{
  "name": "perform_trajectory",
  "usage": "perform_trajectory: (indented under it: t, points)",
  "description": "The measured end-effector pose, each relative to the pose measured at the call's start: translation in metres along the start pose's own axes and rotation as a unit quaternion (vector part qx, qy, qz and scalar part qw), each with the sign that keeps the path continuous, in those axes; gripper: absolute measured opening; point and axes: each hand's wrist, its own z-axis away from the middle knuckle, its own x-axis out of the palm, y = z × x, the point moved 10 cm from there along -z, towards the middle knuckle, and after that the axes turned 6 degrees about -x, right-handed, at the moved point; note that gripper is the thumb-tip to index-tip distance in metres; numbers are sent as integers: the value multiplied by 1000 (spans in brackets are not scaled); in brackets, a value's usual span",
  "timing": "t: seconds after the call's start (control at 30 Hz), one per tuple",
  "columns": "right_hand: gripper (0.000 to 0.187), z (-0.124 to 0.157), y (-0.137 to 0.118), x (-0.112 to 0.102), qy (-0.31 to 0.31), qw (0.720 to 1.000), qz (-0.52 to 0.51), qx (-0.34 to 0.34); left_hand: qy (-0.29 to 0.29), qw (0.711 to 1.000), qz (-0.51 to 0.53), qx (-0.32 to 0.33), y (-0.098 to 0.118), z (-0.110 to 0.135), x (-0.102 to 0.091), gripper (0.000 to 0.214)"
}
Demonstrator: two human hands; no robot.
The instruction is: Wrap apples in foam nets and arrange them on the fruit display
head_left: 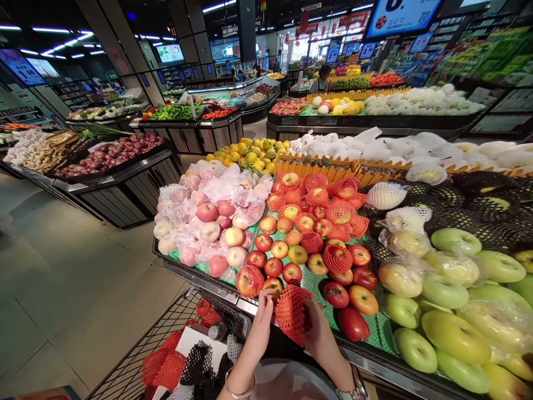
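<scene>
A red foam fruit net (293, 312) is in my right hand (321, 331), whose fingers curl round its right side. A dark patch shows between net and palm; whether an apple is inside, I cannot tell. My left hand (261, 321) is just left of the net, fingers stretched upward and holding nothing visible. Its fingertips overlap the lower edge of a red-yellow apple (273, 286); whether they touch it is unclear. Beside that apple sits a netted apple (250, 280). Bare red apples (353, 324) lie on the green mat (328, 311) around my hands.
A wire cart (137, 353) at lower left holds loose red nets (170, 369) and black nets (197, 361). Wrapped pinkish apples (207, 212) lie left on the stand, green apples (414, 350) right. The stand's metal front edge (375, 366) runs below my hands. Oranges (250, 153) are behind.
</scene>
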Motion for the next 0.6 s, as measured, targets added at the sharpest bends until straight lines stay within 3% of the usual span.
perform_trajectory:
  t: [0.1,0.17,0.3,0.37,0.47,0.53,0.6]
  points:
    - [42,1,4,5,1,1000,-14,17,-96,992,50,-61,-7,2,23,71]
    - [40,-1,3,2,9,1000,-14,22,-85,993,61,-49,-2,0,24,73]
    - [25,-14,0,-13,-44,995,-68,62,-39,996,80,-5,1,-8,14,71]
    - [22,-21,3,-39,3,992,-92,90,-51,994,101,-5,-7,-11,15,74]
    - [22,-18,9,-79,144,981,-96,91,-76,978,183,-58,-25,-12,22,79]
    - [32,-12,10,-78,159,975,-142,56,-89,960,243,-111,-34,-9,31,76]
    - [64,-4,11,-55,103,971,-215,33,-103,941,290,-144,-35,-6,43,63]
